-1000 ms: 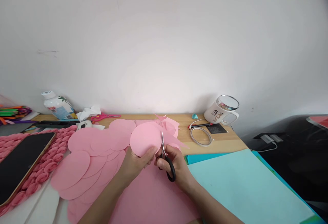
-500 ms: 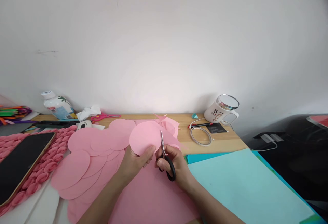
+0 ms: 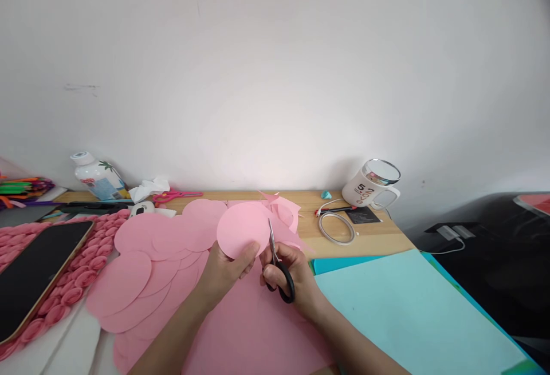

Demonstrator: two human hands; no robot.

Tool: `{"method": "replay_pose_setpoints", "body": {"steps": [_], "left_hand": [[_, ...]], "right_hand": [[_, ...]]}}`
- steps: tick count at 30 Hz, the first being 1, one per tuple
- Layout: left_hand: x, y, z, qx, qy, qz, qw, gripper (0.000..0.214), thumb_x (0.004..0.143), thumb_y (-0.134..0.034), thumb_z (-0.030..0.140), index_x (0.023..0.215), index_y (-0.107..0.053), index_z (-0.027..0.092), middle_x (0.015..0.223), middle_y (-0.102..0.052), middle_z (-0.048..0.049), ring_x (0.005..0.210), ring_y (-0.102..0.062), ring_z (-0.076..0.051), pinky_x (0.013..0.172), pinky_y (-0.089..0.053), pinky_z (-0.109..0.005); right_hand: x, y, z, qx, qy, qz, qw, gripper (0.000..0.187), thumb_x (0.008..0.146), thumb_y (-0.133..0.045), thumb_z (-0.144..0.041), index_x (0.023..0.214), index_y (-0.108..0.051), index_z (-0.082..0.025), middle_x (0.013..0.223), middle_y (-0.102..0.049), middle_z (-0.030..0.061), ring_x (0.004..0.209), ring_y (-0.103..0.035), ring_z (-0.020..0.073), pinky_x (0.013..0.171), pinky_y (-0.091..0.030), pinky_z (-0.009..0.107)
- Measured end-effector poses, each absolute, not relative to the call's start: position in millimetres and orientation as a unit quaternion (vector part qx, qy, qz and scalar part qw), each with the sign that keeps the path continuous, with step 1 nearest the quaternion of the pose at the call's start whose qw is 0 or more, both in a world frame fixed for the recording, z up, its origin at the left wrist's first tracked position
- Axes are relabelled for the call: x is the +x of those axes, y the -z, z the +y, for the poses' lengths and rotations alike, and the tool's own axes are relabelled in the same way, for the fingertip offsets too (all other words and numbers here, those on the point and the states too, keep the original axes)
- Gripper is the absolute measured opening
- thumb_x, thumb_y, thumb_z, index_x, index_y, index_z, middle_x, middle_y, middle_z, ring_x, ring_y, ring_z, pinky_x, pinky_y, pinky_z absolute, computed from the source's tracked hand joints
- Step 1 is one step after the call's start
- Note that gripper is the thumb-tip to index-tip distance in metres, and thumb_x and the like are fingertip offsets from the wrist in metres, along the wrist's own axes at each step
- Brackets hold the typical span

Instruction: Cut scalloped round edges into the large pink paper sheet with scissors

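A round piece of pink paper [image 3: 241, 227] is pinched by its lower edge in my left hand [image 3: 227, 269], thumb on top. My right hand [image 3: 296, 277] grips black-handled scissors [image 3: 285, 284], their metal blades pointing up along the paper circle's right edge. Behind the blades lie pink paper scraps [image 3: 287, 214]. Many overlapping pink paper circles [image 3: 122, 283] spread to the left of my hands. Under my wrists is a large pink paper sheet [image 3: 253, 329].
A black phone [image 3: 40, 272] rests on a pink knitted-looking mat [image 3: 88, 263] at left. Behind are a white bottle [image 3: 98, 177] and pink scissors [image 3: 177, 195]. At right stand a white mug [image 3: 368, 185], a coiled cable [image 3: 336, 228] and light-blue paper sheets [image 3: 412, 312].
Almost nothing differs. The scissor blades look slightly closer together and tilted a little left; both hands keep their places and their grips.
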State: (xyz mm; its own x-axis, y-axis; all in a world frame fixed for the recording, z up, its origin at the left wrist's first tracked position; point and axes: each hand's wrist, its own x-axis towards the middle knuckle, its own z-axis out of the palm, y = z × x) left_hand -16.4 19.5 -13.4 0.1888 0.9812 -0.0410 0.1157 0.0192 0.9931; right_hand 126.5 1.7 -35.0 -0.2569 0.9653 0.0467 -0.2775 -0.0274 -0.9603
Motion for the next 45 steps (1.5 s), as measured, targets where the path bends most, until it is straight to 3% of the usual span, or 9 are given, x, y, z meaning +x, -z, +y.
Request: {"method": "replay_pose_setpoints", "body": {"steps": [7,12,23,31,45], "left_hand": [[-12.5,14.2,18.0,0.558,-0.442,0.464,0.527,0.031,0.078,-0.051,0.037,0.054,-0.043,0.018,0.040,-0.038,0.0064,0.038,-0.035,-0.007,0.041,-0.028,-0.022],[-10.7,12.6,17.0,0.538,-0.441,0.494,0.521,0.030,0.072,-0.057,0.037,0.054,-0.044,0.018,0.039,-0.038,0.0062,0.039,-0.036,-0.008,0.039,-0.029,-0.022],[-17.3,14.7,19.1,0.547,-0.398,0.491,0.549,0.022,0.071,-0.058,0.034,0.061,-0.051,0.017,0.044,-0.041,0.0058,0.043,-0.036,-0.009,0.041,-0.031,-0.022],[-15.0,8.5,17.0,0.549,-0.403,0.489,0.545,0.028,0.070,-0.058,0.033,0.052,-0.043,0.018,0.042,-0.037,0.0057,0.042,-0.035,-0.008,0.042,-0.029,-0.023],[-16.4,8.5,19.5,0.542,-0.410,0.464,0.569,0.024,0.071,-0.056,0.032,0.055,-0.045,0.018,0.041,-0.038,0.0066,0.041,-0.032,-0.008,0.041,-0.027,-0.023]], "right_hand": [[125.7,36.5,1.4,-0.335,-0.627,-0.487,0.508,0.025,0.066,-0.070,-0.030,0.063,-0.048,-0.018,0.049,-0.043,-0.0063,0.045,-0.044,0.0095,0.045,-0.036,0.023],[124.4,42.0,0.5,-0.341,-0.633,-0.483,0.500,0.027,0.064,-0.072,-0.034,0.065,-0.049,-0.019,0.049,-0.043,-0.0062,0.045,-0.042,0.0096,0.044,-0.036,0.023],[127.7,37.3,2.9,-0.370,-0.590,-0.500,0.515,0.033,0.058,-0.075,-0.041,0.071,-0.052,-0.020,0.065,-0.048,-0.0018,0.059,-0.043,0.0129,0.054,-0.037,0.025],[127.7,36.3,1.9,-0.386,-0.592,-0.502,0.499,0.024,0.061,-0.071,-0.035,0.067,-0.054,-0.019,0.062,-0.047,-0.0027,0.054,-0.039,0.0110,0.052,-0.034,0.024],[128.0,30.5,0.9,-0.385,-0.594,-0.519,0.480,0.016,0.067,-0.062,-0.027,0.061,-0.050,-0.019,0.055,-0.043,-0.0042,0.050,-0.037,0.0101,0.048,-0.033,0.023]]}}
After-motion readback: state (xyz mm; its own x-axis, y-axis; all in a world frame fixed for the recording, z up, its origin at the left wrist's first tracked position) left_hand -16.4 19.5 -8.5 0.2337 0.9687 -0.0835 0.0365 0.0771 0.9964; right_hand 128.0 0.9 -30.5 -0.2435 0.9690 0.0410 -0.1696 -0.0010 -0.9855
